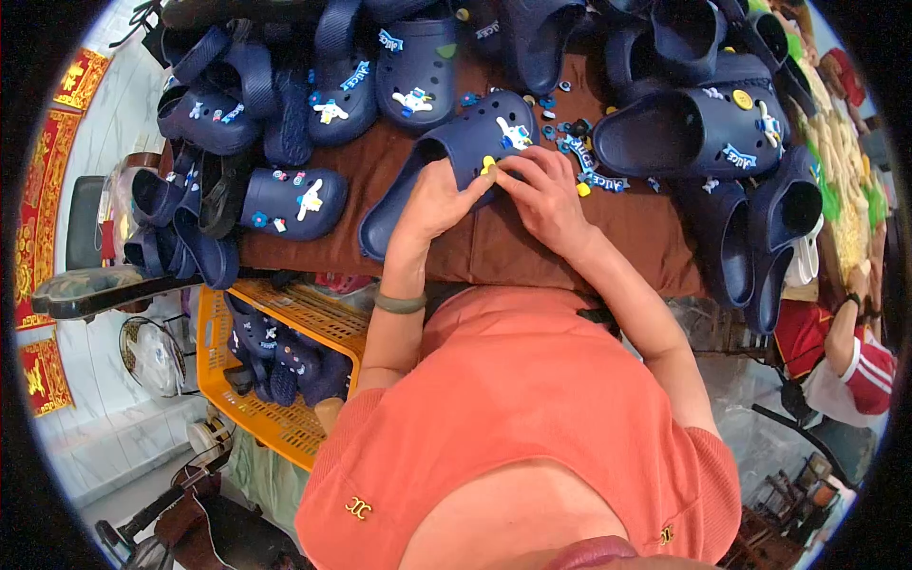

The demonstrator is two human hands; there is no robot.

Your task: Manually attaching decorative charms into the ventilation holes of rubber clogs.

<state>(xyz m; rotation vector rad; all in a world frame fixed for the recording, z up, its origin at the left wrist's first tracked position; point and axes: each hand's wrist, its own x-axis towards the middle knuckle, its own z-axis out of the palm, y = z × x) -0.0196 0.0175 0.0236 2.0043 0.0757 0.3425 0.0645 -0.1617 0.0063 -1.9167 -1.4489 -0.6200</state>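
Top [532,380]: coral, smooth across the front
Neckline [518,463]: wide, rounded scoop
Left sleeve [332,456]: short, coral, finely ribbed
Left emblem [358,508]: small, gold-toned, curved strokes
Right sleeve [708,484]: short, coral, ribbed
Right emblem [667,535]: gold-toned, partly edge-on
Bangle [399,304]: plain, rounded, dull grey-green, around the left forearm [391,344]
Left fingers [478,189]: bare
Right fingers [534,174]: bare

Inside the navy clog [475,128], the left hand's [442,201] fingers are out of sight; its thumb and the right hand [553,203] partly cover a yellow charm [488,162], its shape hard to judge from here. Along the bench's [532,261] far edge, the rearmost clogs [540,43] are cut off; some loose charms [547,103] are too small to tell.
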